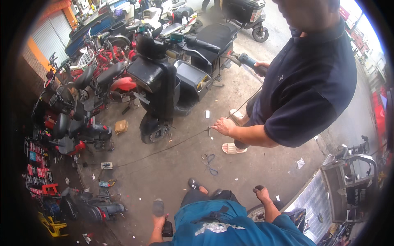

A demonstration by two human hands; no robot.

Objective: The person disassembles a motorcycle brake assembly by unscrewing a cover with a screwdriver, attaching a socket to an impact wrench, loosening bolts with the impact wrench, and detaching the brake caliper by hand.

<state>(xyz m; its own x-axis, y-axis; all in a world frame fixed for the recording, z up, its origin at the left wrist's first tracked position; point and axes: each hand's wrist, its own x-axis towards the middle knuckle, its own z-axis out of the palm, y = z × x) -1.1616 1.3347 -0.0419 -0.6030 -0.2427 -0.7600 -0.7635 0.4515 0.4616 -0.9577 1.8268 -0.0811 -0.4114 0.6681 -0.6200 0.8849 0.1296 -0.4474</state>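
At the bottom, my left hand (160, 221) is closed on a handheld power tool (158, 207) with a grey top and black base. My right hand (261, 192) hangs beside my hip, its darkened fingers curled; whether they hold anything is unclear. A co-worker (308, 86) in a dark polo and sandals stands in front of me, gripping a teal angle grinder (248, 60) in one hand and a thin cord (209, 128) in the other. The grinder is beside the rear of a black scooter (154, 82) with an open storage compartment.
Parked red and black scooters (98, 78) crowd the left side, near red boxes (35, 172). A metal-framed cart (349, 184) stands at right. On the concrete lie a cardboard piece (121, 127), a blue looped cord (211, 164), a bottle (104, 183) and litter.
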